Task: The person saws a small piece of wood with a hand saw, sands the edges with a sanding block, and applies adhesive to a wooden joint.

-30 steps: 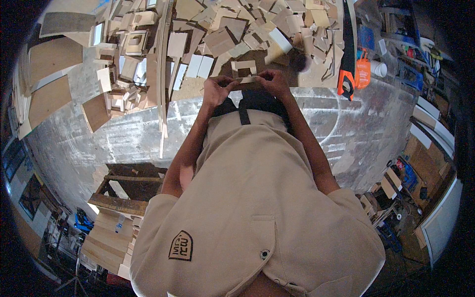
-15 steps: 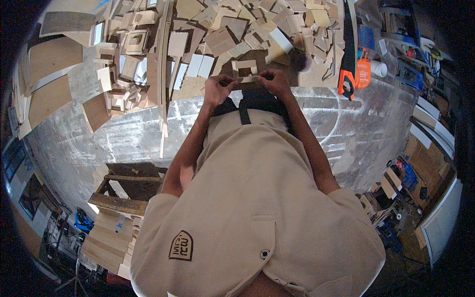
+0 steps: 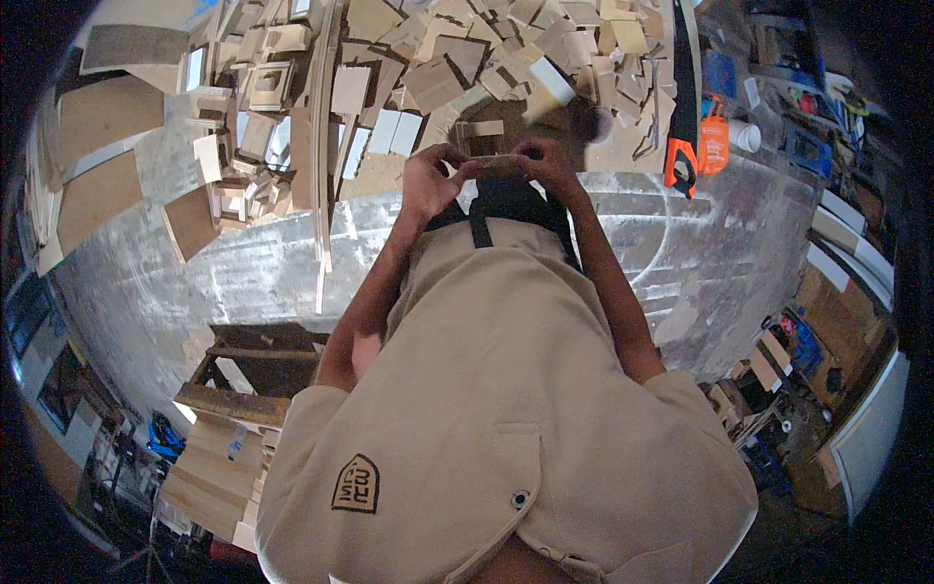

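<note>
A short, light wooden strip (image 3: pixel 493 162) spans the gap between my two hands in front of my lap. My left hand (image 3: pixel 431 185) pinches its left end between thumb and fingers. At the other end, my right hand (image 3: pixel 547 167) has its fingers closed on the strip, and they partly hide it. Just beyond the strip, a small frame-like stack of wood pieces (image 3: pixel 482 127) sits on a brown board; its near side is hidden behind the strip and fingers.
Many loose wood offcuts (image 3: pixel 438 83) lie ahead. Long wooden strips (image 3: pixel 321 146) run along their left. A handsaw with an orange handle (image 3: pixel 682 161) lies right, beside an orange bag (image 3: pixel 714 141) and a white cup-like container (image 3: pixel 744 135). An open wooden box (image 3: pixel 233 401) stands near left.
The strip has shifted slightly towards me and now hides more of the small stack's near side. Both hands keep their pinch, the right fingers a little more curled.
</note>
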`<state>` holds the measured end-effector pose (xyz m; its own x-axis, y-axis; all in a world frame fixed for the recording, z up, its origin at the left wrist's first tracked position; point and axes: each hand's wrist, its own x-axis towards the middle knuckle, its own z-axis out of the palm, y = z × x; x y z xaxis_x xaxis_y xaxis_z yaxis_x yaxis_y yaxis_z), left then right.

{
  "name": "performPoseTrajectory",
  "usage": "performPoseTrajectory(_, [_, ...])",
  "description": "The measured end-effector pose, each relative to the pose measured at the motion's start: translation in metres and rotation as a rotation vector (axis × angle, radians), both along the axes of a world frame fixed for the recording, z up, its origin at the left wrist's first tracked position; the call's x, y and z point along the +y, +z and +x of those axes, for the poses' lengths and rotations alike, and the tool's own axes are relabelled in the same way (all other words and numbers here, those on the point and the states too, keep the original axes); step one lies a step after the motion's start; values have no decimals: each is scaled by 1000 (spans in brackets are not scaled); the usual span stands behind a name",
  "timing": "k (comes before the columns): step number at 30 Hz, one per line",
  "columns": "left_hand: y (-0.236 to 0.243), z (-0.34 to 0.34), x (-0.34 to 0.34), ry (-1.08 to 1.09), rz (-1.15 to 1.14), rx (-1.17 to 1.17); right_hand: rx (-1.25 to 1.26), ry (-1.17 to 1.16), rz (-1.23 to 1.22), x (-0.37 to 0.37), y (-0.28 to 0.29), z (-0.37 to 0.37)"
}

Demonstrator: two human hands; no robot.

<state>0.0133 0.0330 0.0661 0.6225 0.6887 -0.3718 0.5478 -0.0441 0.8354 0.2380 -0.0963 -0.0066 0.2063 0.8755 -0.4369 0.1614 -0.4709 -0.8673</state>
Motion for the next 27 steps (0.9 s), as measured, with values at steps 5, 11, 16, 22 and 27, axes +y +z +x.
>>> performPoseTrajectory(5, [42, 27, -3, -196, 321, -92, 126, 33, 5, 5, 73, 0])
performPoseTrajectory(11, [61, 67, -8, -370, -46, -159, -40, -97, -26, -16, 134, 1])
performPoseTrajectory(16, [65, 107, -30, -422, -27, -225, 36, -191, -79, -45, 163, 26])
performPoseTrajectory(22, [30, 151, -89, -159, -158, -194, -674, -337, -39, -152, 97, 175])
performPoseTrajectory(27, [48, 194, -146, 92, -271, -145, -952, 21, 8, -236, 37, 269])
